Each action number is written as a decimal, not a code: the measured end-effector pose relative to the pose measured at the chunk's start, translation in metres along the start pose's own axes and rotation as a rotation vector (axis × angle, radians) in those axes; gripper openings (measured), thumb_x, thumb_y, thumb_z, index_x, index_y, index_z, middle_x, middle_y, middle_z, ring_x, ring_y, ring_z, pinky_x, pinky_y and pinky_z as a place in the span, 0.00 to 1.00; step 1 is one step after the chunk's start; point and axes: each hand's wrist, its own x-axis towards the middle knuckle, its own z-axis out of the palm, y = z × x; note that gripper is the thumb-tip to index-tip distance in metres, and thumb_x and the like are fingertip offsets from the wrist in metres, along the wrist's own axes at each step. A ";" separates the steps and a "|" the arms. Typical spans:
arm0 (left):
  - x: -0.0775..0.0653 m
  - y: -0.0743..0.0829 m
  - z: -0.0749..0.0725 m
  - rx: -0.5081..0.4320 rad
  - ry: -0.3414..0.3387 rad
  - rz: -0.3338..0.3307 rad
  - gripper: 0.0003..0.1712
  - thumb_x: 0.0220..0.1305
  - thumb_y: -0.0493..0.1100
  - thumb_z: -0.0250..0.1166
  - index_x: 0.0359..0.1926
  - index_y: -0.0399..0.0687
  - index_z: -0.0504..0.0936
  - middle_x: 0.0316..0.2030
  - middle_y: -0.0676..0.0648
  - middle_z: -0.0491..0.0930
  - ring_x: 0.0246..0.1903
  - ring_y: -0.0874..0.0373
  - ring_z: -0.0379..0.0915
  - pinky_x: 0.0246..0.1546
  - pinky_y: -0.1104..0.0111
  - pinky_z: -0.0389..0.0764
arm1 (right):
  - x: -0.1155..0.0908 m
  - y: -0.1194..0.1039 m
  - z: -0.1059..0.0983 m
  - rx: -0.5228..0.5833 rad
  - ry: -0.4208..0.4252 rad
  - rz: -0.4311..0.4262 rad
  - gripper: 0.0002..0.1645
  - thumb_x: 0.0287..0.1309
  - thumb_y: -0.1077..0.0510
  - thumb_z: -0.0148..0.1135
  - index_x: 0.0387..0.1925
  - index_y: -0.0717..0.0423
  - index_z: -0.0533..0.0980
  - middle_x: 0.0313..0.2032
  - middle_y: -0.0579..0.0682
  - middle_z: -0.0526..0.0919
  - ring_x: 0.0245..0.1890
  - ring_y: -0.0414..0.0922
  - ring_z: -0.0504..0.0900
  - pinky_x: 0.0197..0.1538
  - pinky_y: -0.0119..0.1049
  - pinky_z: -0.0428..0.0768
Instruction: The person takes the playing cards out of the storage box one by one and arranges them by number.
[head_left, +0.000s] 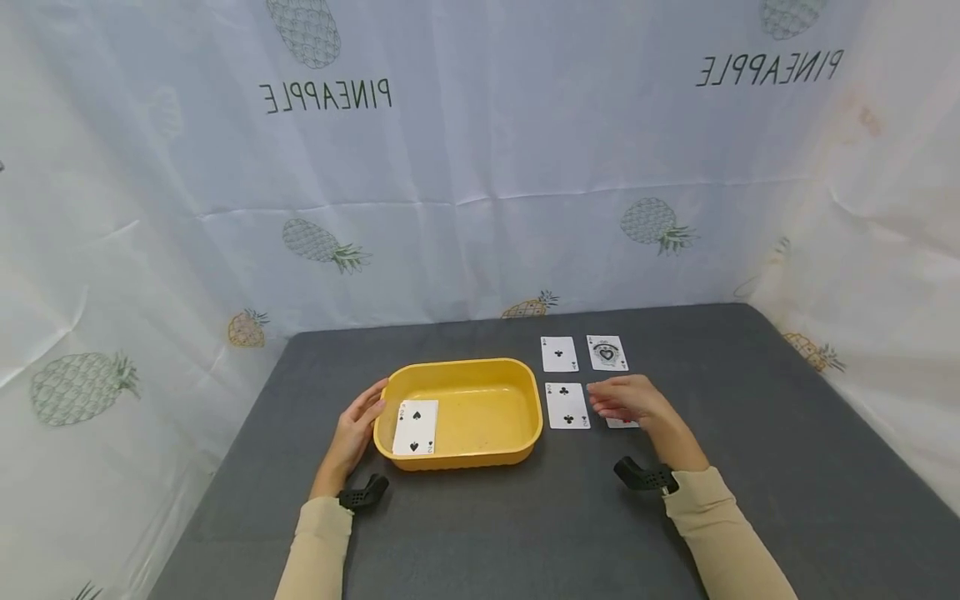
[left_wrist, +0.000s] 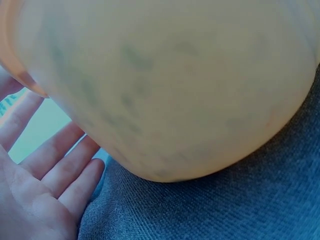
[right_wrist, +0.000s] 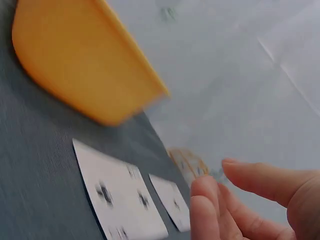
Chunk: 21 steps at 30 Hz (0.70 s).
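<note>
My left hand (head_left: 355, 432) rests at the left end of a yellow plastic tray (head_left: 467, 460), fingers fairly straight against its outside. In the left wrist view those fingers (left_wrist: 60, 165) lie along the tray's wall. A two of spades (head_left: 415, 427) lies face up inside, at the left end. My right hand (head_left: 632, 398) hovers over the front right card (head_left: 622, 423), which shows red and is mostly hidden beneath it. Thumb and fingers stand apart in the right wrist view, with nothing between them. Left of this hand lies a two of clubs (head_left: 567, 406).
Behind those cards lie an ace of clubs (head_left: 559, 354) and an ace of spades (head_left: 607, 353), face up. The dark grey tabletop (head_left: 510, 533) carries everything. A pale curtain (head_left: 480, 250) printed with pineapples hangs behind it and along both sides.
</note>
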 end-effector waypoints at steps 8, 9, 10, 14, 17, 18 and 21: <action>0.002 0.003 0.002 0.008 -0.021 -0.016 0.31 0.72 0.44 0.53 0.72 0.41 0.59 0.68 0.35 0.61 0.52 0.75 0.73 0.50 0.82 0.75 | -0.009 -0.023 0.054 0.005 -0.185 -0.056 0.26 0.64 0.57 0.59 0.52 0.78 0.72 0.24 0.41 0.84 0.25 0.34 0.84 0.37 0.29 0.85; 0.002 0.004 0.002 0.008 -0.024 -0.016 0.31 0.73 0.44 0.53 0.72 0.41 0.59 0.68 0.35 0.61 0.53 0.75 0.72 0.50 0.82 0.75 | -0.009 -0.025 0.061 0.019 -0.208 -0.060 0.27 0.64 0.57 0.60 0.52 0.79 0.71 0.23 0.42 0.85 0.25 0.35 0.85 0.36 0.29 0.85; 0.001 0.004 0.002 0.007 -0.028 -0.017 0.31 0.73 0.44 0.53 0.72 0.41 0.59 0.68 0.35 0.61 0.53 0.75 0.72 0.50 0.82 0.75 | -0.010 -0.028 0.069 0.022 -0.234 -0.069 0.27 0.64 0.58 0.60 0.52 0.80 0.71 0.24 0.43 0.85 0.25 0.35 0.85 0.36 0.29 0.85; 0.001 0.004 0.001 0.005 -0.027 -0.030 0.30 0.73 0.44 0.53 0.72 0.42 0.59 0.69 0.35 0.60 0.53 0.75 0.72 0.50 0.83 0.75 | -0.011 -0.037 0.095 0.020 -0.307 -0.094 0.27 0.63 0.59 0.60 0.52 0.81 0.70 0.26 0.46 0.86 0.27 0.37 0.86 0.37 0.32 0.85; 0.000 0.004 0.001 0.003 -0.015 -0.043 0.30 0.73 0.44 0.53 0.72 0.43 0.60 0.69 0.35 0.60 0.52 0.75 0.72 0.50 0.83 0.75 | -0.010 -0.041 0.112 0.010 -0.328 -0.094 0.26 0.63 0.60 0.59 0.53 0.81 0.70 0.28 0.49 0.86 0.28 0.38 0.86 0.40 0.35 0.85; 0.000 0.004 0.001 0.000 -0.011 -0.044 0.30 0.73 0.43 0.53 0.71 0.43 0.60 0.69 0.35 0.60 0.52 0.76 0.72 0.50 0.83 0.75 | -0.009 -0.042 0.117 0.008 -0.334 -0.094 0.26 0.64 0.60 0.58 0.53 0.81 0.70 0.29 0.49 0.86 0.29 0.38 0.86 0.40 0.36 0.85; 0.000 0.004 0.001 -0.004 -0.009 -0.044 0.29 0.73 0.43 0.53 0.72 0.43 0.60 0.70 0.35 0.60 0.52 0.76 0.72 0.50 0.83 0.75 | -0.005 -0.043 0.134 0.014 -0.341 -0.087 0.24 0.63 0.62 0.57 0.53 0.81 0.71 0.30 0.52 0.86 0.28 0.38 0.86 0.41 0.37 0.86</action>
